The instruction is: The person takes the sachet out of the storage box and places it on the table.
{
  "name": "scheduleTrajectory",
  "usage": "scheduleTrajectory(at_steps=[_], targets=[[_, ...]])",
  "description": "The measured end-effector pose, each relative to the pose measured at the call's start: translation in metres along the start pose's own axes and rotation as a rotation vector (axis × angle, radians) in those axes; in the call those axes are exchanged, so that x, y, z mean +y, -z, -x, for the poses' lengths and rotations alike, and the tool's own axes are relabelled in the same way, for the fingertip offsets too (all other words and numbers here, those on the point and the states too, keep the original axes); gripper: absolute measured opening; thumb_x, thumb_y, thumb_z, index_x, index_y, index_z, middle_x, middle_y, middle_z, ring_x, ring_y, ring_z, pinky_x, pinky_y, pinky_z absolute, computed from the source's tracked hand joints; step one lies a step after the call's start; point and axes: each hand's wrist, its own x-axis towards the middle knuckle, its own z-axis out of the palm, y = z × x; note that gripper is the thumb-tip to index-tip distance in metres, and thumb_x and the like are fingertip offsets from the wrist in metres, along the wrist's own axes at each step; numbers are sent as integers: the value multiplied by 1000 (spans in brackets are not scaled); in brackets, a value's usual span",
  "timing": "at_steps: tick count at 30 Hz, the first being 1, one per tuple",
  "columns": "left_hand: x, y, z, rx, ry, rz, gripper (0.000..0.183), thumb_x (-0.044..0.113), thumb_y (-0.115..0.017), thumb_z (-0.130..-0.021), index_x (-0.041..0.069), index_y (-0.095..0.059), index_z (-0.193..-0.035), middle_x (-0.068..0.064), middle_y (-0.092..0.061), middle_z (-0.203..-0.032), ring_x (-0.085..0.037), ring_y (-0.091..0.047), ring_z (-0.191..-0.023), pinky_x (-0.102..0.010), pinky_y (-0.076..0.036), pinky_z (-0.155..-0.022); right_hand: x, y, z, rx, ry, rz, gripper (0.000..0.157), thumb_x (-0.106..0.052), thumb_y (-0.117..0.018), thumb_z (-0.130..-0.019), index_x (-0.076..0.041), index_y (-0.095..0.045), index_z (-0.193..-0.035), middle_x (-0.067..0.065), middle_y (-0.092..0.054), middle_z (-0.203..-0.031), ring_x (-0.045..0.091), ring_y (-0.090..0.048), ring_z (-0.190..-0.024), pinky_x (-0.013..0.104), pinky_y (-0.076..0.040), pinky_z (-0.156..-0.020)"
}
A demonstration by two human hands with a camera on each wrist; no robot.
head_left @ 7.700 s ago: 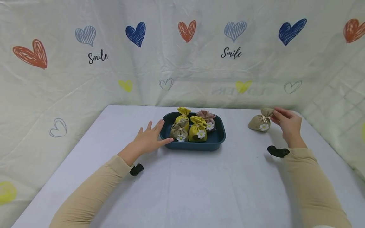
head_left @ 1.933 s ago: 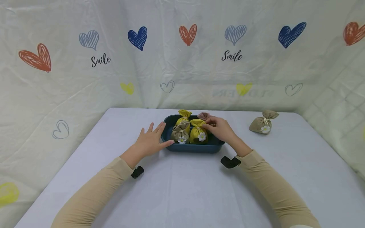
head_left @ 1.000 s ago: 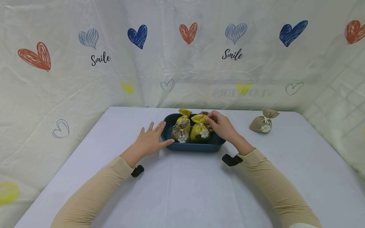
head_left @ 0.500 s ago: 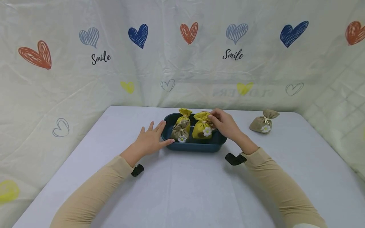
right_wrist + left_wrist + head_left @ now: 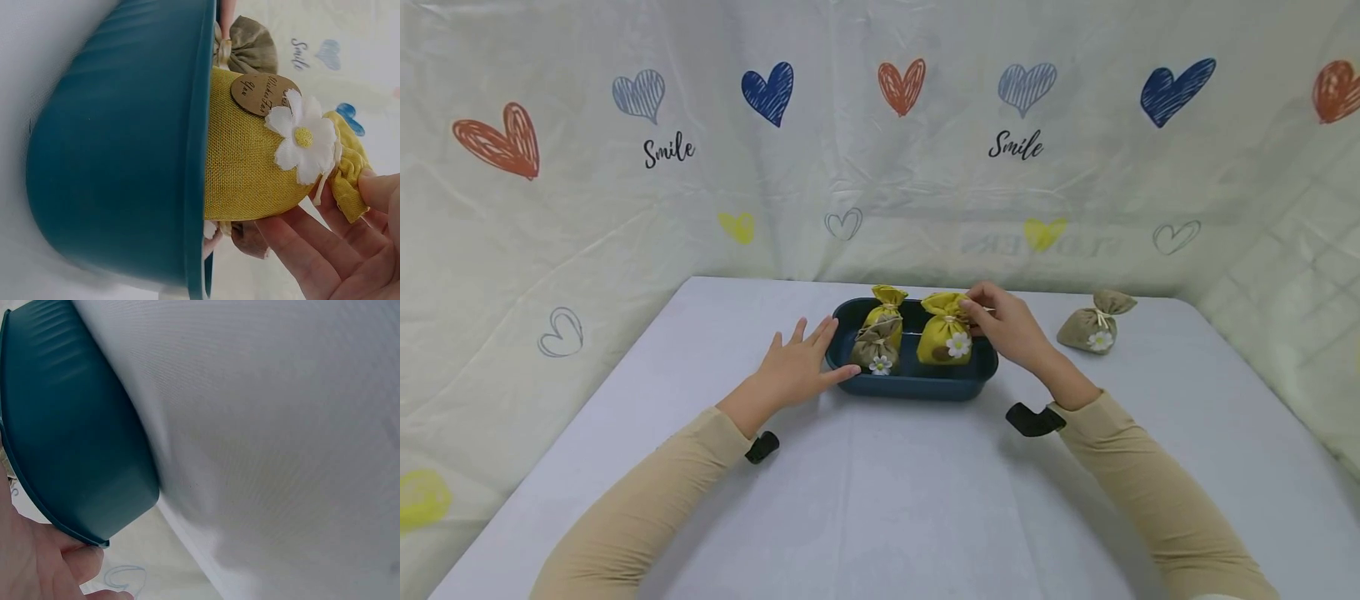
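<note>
My right hand point(image 5: 1011, 329) pinches the gathered top of a yellow drawstring pouch point(image 5: 942, 337) with a white flower and a brown tag. In the right wrist view, the yellow pouch point(image 5: 256, 156) rises above the rim of the dark teal tub point(image 5: 125, 144). My left hand point(image 5: 790, 367) rests on the tub's left rim, fingers spread and straight. Inside the tub point(image 5: 917, 387), at its left, sit a khaki pouch point(image 5: 876, 348) and another yellow pouch point(image 5: 887, 300) behind it. A brownish-pink pouch point(image 5: 250, 239) shows beyond the held one; my right hand hides it in the head view.
Another khaki pouch point(image 5: 1088, 325) with a flower stands on the white table point(image 5: 917, 500), to the right of the tub. A white curtain point(image 5: 850, 167) printed with hearts hangs behind the table. Black wrist cameras point(image 5: 1033, 419) hang at both cuffs.
My right hand let go of the khaki pouch at the right and came to the tub. It took the front yellow pouch by its top and moved it rightward. My left hand stayed put.
</note>
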Motion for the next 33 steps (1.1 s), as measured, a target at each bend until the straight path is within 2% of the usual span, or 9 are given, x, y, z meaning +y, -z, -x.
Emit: scheduleTrajectory(at_steps=[12, 21, 25, 29, 31, 33], targets=[[1, 0, 2, -10, 7, -1, 98, 75, -42, -98, 12, -9, -166, -6, -11, -171, -42, -7, -155, -69, -12, -118, -3, 18, 8, 34, 36, 54, 29, -21, -50, -111, 5, -55, -122, 24, -64, -118, 41, -68, -109, 46, -59, -88], [0, -1, -1, -14, 15, -6, 98, 76, -41, -97, 14, -8, -166, -4, -10, -172, -40, -6, -155, -68, -11, -118, 0, 27, 14, 63, 41, 63, 29, -19, -49, -111, 7, -56, -121, 24, -65, -116, 40, -68, -104, 43, -59, -87], [0, -1, 0, -21, 17, -6, 99, 76, -41, -97, 14, -8, -166, -4, -9, -172, -41, -6, -155, -69, -11, -118, 1, 29, 18, 75, 35, 63, 29, -20, -49, -111, 6, -56, -121, 23, -66, -113, 33, -68, -101, 37, -59, -85], [0, -1, 0, -16, 14, -9, 99, 76, -41, -97, 14, -8, -166, -4, -9, -172, -40, -7, -155, -68, -12, -118, 3, 33, 22, 94, 36, 50, 27, -19, -50, -111, 6, -56, -119, 22, -66, -111, 14, -66, -94, 25, -59, -80], [1, -1, 0, -13, 11, -9, 99, 76, -41, -97, 14, -9, -167, -4, -10, -172, -40, -7, -155, -69, -12, -118, 5, 35, 23, 102, 40, 44, 27, -19, -49, -111, 6, -56, -119, 23, -66, -110, 9, -65, -93, 25, -59, -80], [1, -1, 0, -15, 12, -11, 98, 76, -41, -97, 14, -8, -167, -4, -9, -172, -40, -7, -155, -69, -12, -118, 6, 37, 24, 105, 43, 41, 28, -19, -49, -111, 6, -56, -120, 23, -66, -112, 12, -65, -96, 28, -59, -81]])
